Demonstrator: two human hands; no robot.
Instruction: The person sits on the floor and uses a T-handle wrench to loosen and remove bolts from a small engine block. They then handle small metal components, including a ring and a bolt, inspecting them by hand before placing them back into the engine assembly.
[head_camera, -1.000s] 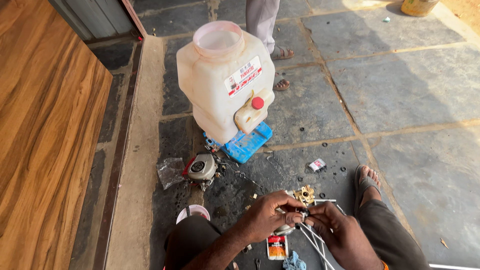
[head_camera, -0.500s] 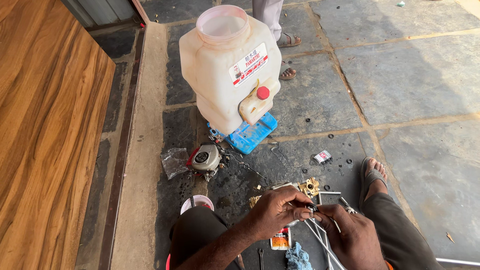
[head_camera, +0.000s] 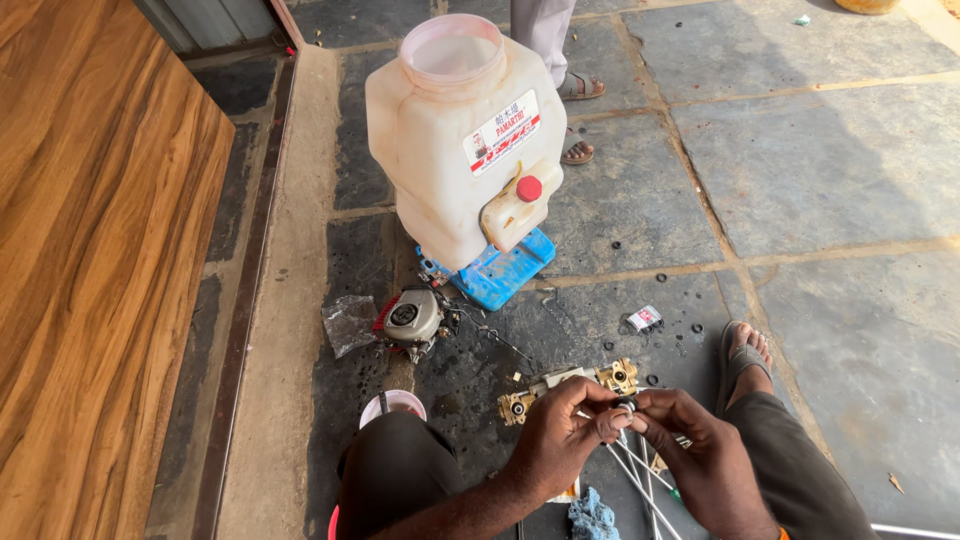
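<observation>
- Head view, hands: the left hand and the right hand meet at the near centre of the scene, fingertips pinched together on a small dark ring-shaped part held between them. Its exact kind is too small to tell.
- Both hands are closed in a fingertip pinch; neither palm is open.
- The small part sits directly at the fingertips, just near of a brass pump fitting that lies on the stone floor. The left hand partly covers the fitting's middle.
- Thin metal rods run from under the hands towards the near edge, crossing one another.
- A blue cloth lies at the near edge, between the forearms.
- Surroundings: a large white plastic tank with a red cap stands upright on a blue base, far of the hands and well apart.
- A small engine unit lies left of the blue base, with a clear plastic bag just beside it on the left.
- Small black rings are scattered on the floor right of the tank.
- A small white packet lies far-right of the fitting.
- The person's sandalled foot rests right of the hands.
- Another person's sandalled feet stand behind the tank.
- A wooden panel fills the left side.
</observation>
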